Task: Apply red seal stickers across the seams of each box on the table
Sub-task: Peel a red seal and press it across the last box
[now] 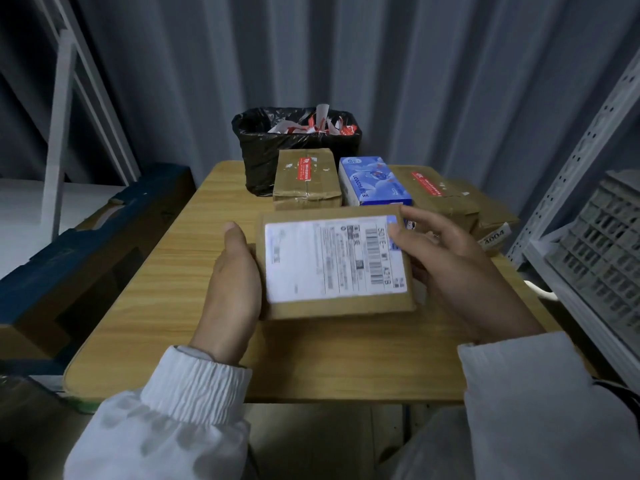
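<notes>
A flat brown cardboard box with a white shipping label on top sits between my hands at the middle of the wooden table. My left hand grips its left side, thumb up along the edge. My right hand holds its right side, thumb on the label's corner. Behind it stand a brown box with a red seal sticker on top, a blue and white box, and another brown box with a red sticker.
A bin lined with a black bag stands at the table's far edge, full of white and red sticker backing strips. A further brown parcel lies at the far right. A white metal rack stands on the right, a blue-edged carton on the left.
</notes>
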